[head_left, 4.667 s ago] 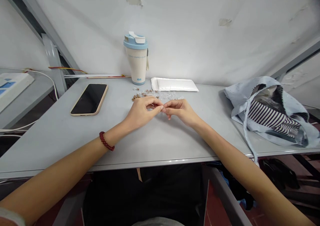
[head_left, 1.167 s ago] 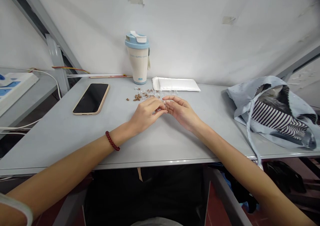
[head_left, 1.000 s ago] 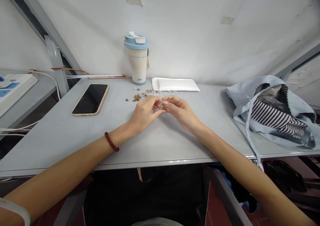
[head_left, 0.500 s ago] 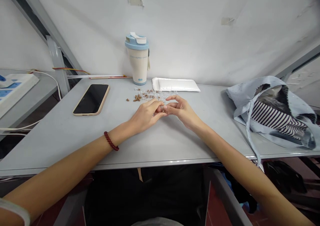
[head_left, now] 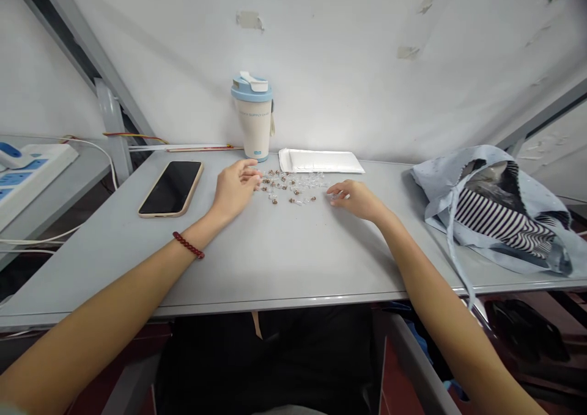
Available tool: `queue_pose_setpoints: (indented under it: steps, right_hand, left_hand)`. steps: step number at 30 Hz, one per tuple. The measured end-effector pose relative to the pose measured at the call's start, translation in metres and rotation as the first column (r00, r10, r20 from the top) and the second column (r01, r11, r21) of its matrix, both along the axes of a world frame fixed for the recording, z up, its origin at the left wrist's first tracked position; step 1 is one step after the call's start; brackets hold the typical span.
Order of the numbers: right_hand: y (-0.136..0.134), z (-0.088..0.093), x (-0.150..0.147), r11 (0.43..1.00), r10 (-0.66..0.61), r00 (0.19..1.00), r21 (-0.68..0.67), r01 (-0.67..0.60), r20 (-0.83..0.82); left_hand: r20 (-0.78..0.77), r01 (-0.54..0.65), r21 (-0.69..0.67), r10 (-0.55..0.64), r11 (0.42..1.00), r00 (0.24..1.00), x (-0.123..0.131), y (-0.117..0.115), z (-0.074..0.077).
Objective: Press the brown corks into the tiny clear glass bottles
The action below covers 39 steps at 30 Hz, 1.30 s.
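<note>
A pile of small clear pieces [head_left: 305, 181], several with brown ends, lies spread over the middle of the table. I cannot make out exactly what kind they are. My left hand [head_left: 235, 187], with a dark red bead bracelet [head_left: 188, 245] on its wrist, is at the pile's left edge. Its fingers are loosely bent and apart, with nothing visible in them. The loose brown bits are hidden behind this hand. On the right, my right hand [head_left: 356, 198] hovers low with bent, parted fingers, its tips close to the clear pieces.
Behind the pile stand a cream cup [head_left: 255, 121] with a blue lid and a flat white packet [head_left: 321, 161]. A phone [head_left: 171, 189] lies at left, near a power strip [head_left: 34, 173]. A light blue cloth bag [head_left: 440, 186] rests at right, by the table's front edge [head_left: 284, 303].
My hands were together in front of the pile, fingers pinching small pieces. They have separated, the left to the left and the right to the right, and more small pieces show between them.
</note>
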State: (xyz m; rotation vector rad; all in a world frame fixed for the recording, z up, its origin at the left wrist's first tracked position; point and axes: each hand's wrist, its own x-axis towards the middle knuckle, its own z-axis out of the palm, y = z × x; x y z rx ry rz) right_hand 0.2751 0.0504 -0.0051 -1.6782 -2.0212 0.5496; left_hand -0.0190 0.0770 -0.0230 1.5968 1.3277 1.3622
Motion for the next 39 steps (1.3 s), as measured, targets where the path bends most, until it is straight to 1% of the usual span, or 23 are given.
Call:
queue_pose_setpoints:
  steps: [1, 3, 6, 8, 11, 14, 18, 20, 22, 24, 25, 27, 29, 31, 36, 39]
  right_hand:
    - [0.0, -0.001, 0.0, 1.0, 0.017, 1.0, 0.003, -0.017, 0.014]
    - [0.001, -0.001, -0.001, 0.999, 0.039, 0.998, 0.025, -0.041, 0.041]
    - [0.0, -0.002, -0.004, 0.996, 0.054, 0.993, 0.062, -0.061, 0.102]
    - [-0.002, -0.002, -0.006, 0.995, 0.063, 0.99, 0.072, -0.073, 0.125]
    - [-0.003, -0.001, -0.009, 0.995, 0.068, 0.994, 0.07, -0.074, 0.085]
    - [-0.003, -0.001, -0.011, 0.995, 0.056, 0.998, 0.086, -0.056, 0.005]
    - [-0.004, 0.0, -0.018, 0.991, 0.042, 0.994, 0.13, -0.029, -0.102]
    - [-0.007, 0.0, -0.024, 0.992, 0.046, 0.981, 0.128, -0.022, -0.189]
    - [-0.01, -0.001, -0.032, 0.994, 0.061, 0.956, 0.109, -0.03, -0.288]
    - [-0.014, -0.004, -0.04, 0.996, 0.079, 0.928, 0.066, -0.059, -0.365]
    - [-0.015, -0.005, -0.043, 0.996, 0.088, 0.917, 0.042, -0.078, -0.39]
    - [-0.018, -0.008, -0.05, 0.993, 0.116, 0.899, 0.018, -0.119, -0.422]
    - [-0.021, -0.01, -0.055, 0.986, 0.162, 0.886, 0.047, -0.157, -0.434]
    - [-0.024, -0.009, -0.059, 0.975, 0.222, 0.875, 0.105, -0.196, -0.431]
    - [-0.032, -0.008, -0.066, 0.932, 0.349, 0.86, 0.228, -0.28, -0.372]
    - [-0.034, -0.009, -0.066, 0.91, 0.388, 0.867, 0.28, -0.305, -0.314]
  left_hand:
    - [-0.042, -0.017, 0.012, 0.017, 1.0, 0.999, -0.007, 0.002, 0.001]
    - [-0.18, -0.032, 0.04, 0.038, 0.999, 0.983, -0.019, 0.006, 0.002]
    - [-0.398, 0.033, 0.074, -0.001, 0.997, 0.917, -0.028, 0.01, 0.001]
    - [-0.497, 0.088, 0.108, -0.023, 0.99, 0.867, -0.028, 0.011, -0.002]
    - [-0.574, 0.112, 0.16, 0.0, 0.981, 0.819, -0.025, 0.012, -0.008]
    - [-0.595, 0.112, 0.184, 0.02, 0.976, 0.804, -0.025, 0.017, -0.014]
    - [-0.597, 0.156, 0.248, 0.024, 0.956, 0.802, -0.028, 0.022, -0.019]
    - [-0.588, 0.155, 0.279, 0.041, 0.948, 0.808, -0.027, 0.02, -0.016]
    - [-0.532, 0.125, 0.276, 0.044, 0.953, 0.845, -0.022, 0.012, -0.008]
    - [-0.405, 0.108, 0.191, -0.022, 0.976, 0.914, -0.012, -0.002, 0.004]
    - [-0.318, 0.134, 0.126, -0.088, 0.983, 0.944, -0.005, -0.01, 0.009]
    - [-0.178, 0.25, 0.021, -0.242, 0.968, 0.954, 0.01, -0.027, 0.018]
    - [-0.134, 0.33, -0.01, -0.329, 0.944, 0.935, 0.023, -0.04, 0.022]
    - [-0.104, 0.364, -0.018, -0.364, 0.931, 0.926, 0.032, -0.048, 0.02]
    - [-0.06, 0.293, 0.017, -0.292, 0.956, 0.955, 0.039, -0.053, 0.012]
    - [-0.045, 0.3, 0.007, -0.3, 0.954, 0.953, 0.038, -0.053, 0.011]
